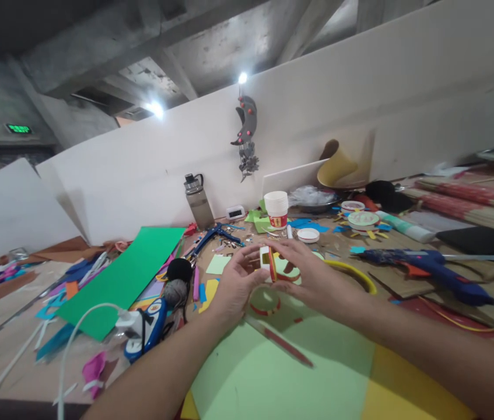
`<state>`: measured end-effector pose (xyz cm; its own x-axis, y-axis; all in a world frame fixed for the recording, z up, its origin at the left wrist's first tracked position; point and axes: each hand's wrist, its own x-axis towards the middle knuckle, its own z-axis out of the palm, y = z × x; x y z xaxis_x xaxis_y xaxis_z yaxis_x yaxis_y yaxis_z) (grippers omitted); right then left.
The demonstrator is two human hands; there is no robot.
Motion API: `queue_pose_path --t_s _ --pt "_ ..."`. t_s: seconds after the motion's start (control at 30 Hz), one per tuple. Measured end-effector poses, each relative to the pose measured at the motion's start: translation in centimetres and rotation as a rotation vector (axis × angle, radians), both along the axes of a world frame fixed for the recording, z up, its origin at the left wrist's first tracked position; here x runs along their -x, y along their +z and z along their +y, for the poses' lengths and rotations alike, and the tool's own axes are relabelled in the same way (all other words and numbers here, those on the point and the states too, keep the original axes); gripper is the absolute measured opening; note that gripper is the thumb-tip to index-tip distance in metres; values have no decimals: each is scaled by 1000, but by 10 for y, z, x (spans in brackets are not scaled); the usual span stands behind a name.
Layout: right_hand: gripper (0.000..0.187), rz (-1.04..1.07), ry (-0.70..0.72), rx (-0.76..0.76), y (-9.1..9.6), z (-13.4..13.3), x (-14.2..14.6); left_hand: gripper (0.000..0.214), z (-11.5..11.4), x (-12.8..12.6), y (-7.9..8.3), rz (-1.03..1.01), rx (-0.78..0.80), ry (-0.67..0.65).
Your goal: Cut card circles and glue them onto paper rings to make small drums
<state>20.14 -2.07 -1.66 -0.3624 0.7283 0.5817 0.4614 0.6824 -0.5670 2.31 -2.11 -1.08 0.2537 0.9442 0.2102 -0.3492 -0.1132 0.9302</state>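
Observation:
Between my two hands is a small white piece with a red and yellow edge (pixel 266 257), perhaps a cut section of paper cup. My left hand (pixel 242 279) grips it from the left with curled fingers. From the other side, the fingers of my right hand (pixel 302 267) close around its right edge and partly hide it. Below them, a thin red and yellow strip (pixel 265 310) curves on a light green sheet (pixel 273 373). A reddish pencil-like stick (pixel 288 345) lies across the same sheet. Behind the hands stands a stack of white paper cups (pixel 276 204) with a red band.
A blue glue gun (pixel 444 274) lies on the right, near a yellow ring (pixel 356 269). On the left are a green sheet (pixel 128 274) and a blue power strip (pixel 148 329) with a white cable. A water bottle (pixel 199 204) stands near the white partition (pixel 142 181).

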Motion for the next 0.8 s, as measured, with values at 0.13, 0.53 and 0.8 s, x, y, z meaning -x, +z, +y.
queue_pose_path --t_s 0.13,0.53,0.8 --pt "69 35 30 -11 -4 6 -1 52 5 4 -5 40 -57 -37" --pt "66 26 -38 -77 -7 9 0 57 -1 5 3 211 -102 -71" --pt "68 -175 -256 -227 -14 2 9 74 -11 -2 0 438 -220 -24"
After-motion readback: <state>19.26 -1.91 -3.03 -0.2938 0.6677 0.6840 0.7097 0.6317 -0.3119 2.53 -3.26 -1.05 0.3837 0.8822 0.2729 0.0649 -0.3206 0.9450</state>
